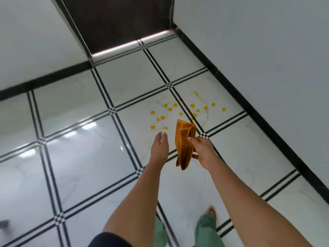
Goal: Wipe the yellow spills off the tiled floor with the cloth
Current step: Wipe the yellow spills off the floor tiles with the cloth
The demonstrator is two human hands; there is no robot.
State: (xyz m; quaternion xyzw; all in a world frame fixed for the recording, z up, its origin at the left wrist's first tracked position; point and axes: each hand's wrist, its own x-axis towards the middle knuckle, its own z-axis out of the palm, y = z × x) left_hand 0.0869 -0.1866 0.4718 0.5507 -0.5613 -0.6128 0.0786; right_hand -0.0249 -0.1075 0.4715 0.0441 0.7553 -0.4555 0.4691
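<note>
Several yellow spills (179, 111) dot the white tiled floor (85, 157) ahead of me, spread over two tiles near the right wall. My right hand (203, 150) grips a folded orange cloth (184, 143), which hangs in the air above the floor, just short of the spills. My left hand (159, 147) is stretched forward beside the cloth with straight fingers and holds nothing.
A white wall with a black skirting (267, 122) runs along the right. A dark door (121, 20) stands at the far end, another white wall to the left. My bare foot (211, 212) and green trouser legs show below my arms.
</note>
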